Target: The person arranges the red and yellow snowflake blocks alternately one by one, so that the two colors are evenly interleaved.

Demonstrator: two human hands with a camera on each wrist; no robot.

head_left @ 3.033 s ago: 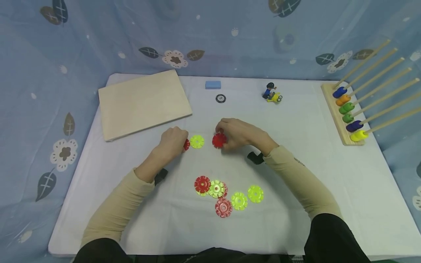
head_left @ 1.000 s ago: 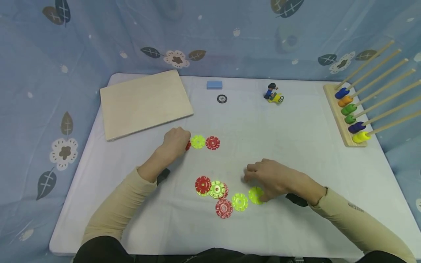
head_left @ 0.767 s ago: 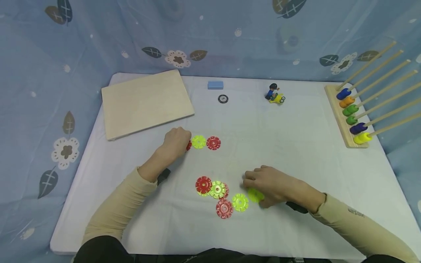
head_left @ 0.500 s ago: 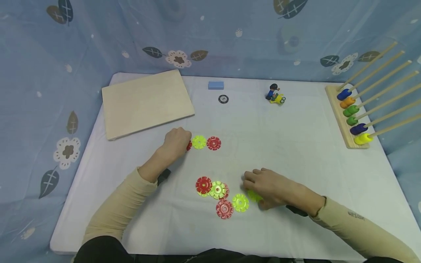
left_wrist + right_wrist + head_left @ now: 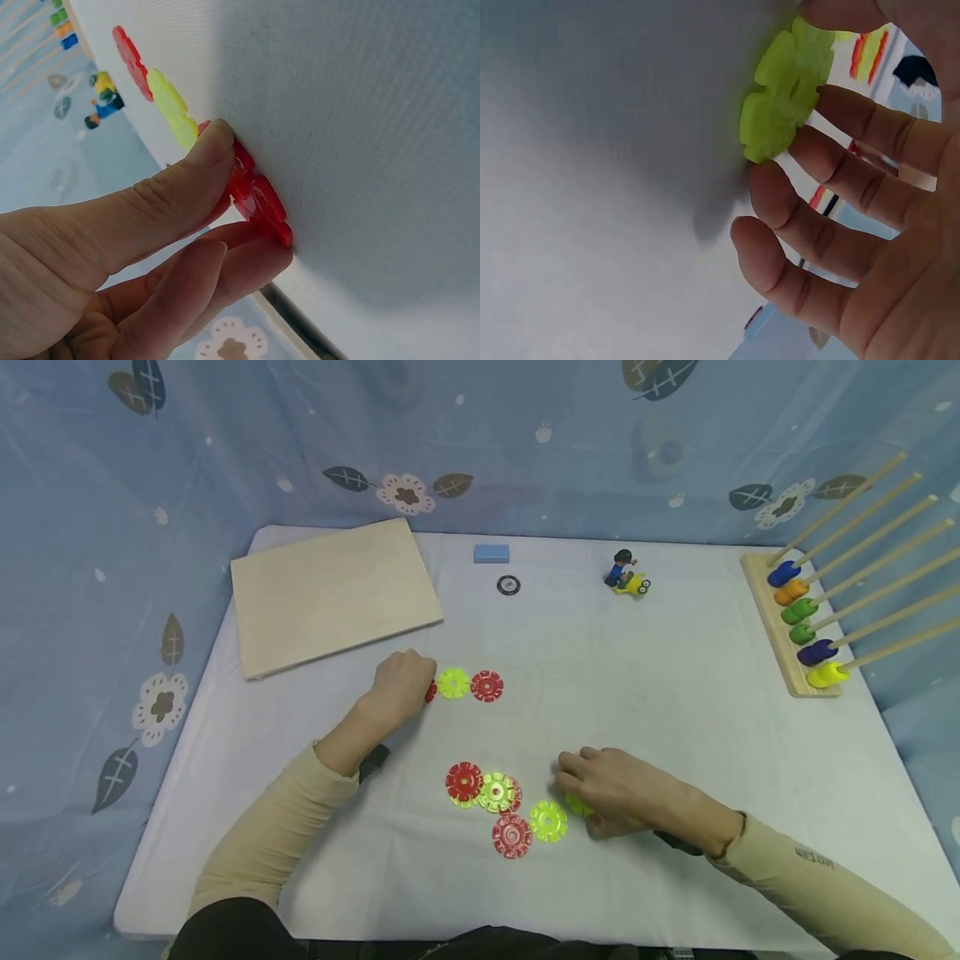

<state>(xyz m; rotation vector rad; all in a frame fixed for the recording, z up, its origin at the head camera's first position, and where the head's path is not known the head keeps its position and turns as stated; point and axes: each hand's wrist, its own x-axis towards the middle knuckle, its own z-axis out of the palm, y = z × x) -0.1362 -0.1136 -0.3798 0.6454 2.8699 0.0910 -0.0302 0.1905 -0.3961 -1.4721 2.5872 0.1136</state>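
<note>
My left hand [image 5: 405, 681] rests on the white table and pinches a red toothed disc [image 5: 429, 692] at the left end of a short row. In the left wrist view, thumb and fingers [image 5: 225, 259] clamp that red disc [image 5: 259, 199] against the cloth. A yellow-green disc [image 5: 453, 683] and another red disc [image 5: 487, 686] continue the row to the right. My right hand [image 5: 592, 785] lies over a yellow-green disc [image 5: 576, 805] at the right of a near cluster. In the right wrist view its curled fingers grip that disc's [image 5: 784, 90] edge.
Loose discs lie near the right hand: red [image 5: 462, 781], yellow-green [image 5: 495, 792], red [image 5: 512, 836], yellow-green [image 5: 547, 821]. A wooden board [image 5: 330, 593] sits far left. At the back are a blue block [image 5: 491, 553], a black ring [image 5: 508, 585] and a toy figure [image 5: 624, 572]. A peg rack [image 5: 791, 627] stands right.
The right hand left the red disc at the right end of the row, came down to the near cluster and closed its fingers over the yellow-green disc. The left hand stayed put.
</note>
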